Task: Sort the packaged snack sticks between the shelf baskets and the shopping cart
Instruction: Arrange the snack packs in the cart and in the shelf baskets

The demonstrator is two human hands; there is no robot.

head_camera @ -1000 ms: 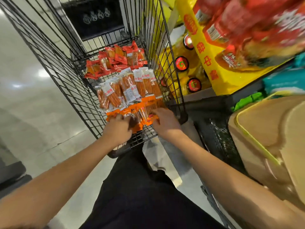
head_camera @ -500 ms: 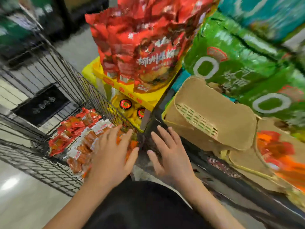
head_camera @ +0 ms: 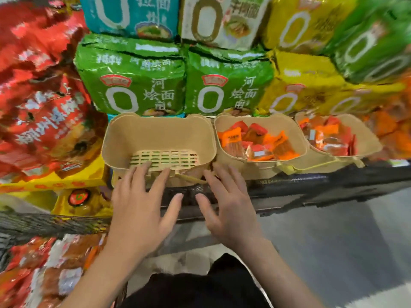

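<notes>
We see both hands spread flat with straight fingers, holding nothing, reaching toward the shelf edge. Our left hand (head_camera: 142,210) has its fingertips (head_camera: 145,166) at the front rim of the left basket (head_camera: 124,141), a tan basket with a slotted bottom; whether they touch the rim we cannot tell. Our right hand (head_camera: 229,205) is just beside the left one, its fingers pointing at the gap between that basket and the middle basket (head_camera: 287,127).

The snack sticks lie apart from both hands. One lot, in orange and red packets (head_camera: 258,141), fills the middle basket, up and to the right of our right hand. More packets (head_camera: 329,136) sit in the right basket (head_camera: 367,138), farther right. A blurred heap of snack packets (head_camera: 44,270) lies at lower left, below and left of our left wrist, under the dark wire of the cart (head_camera: 40,223).

Green noodle bags (head_camera: 133,78) stand behind the baskets, and red bags (head_camera: 37,85) are stacked to the left.
</notes>
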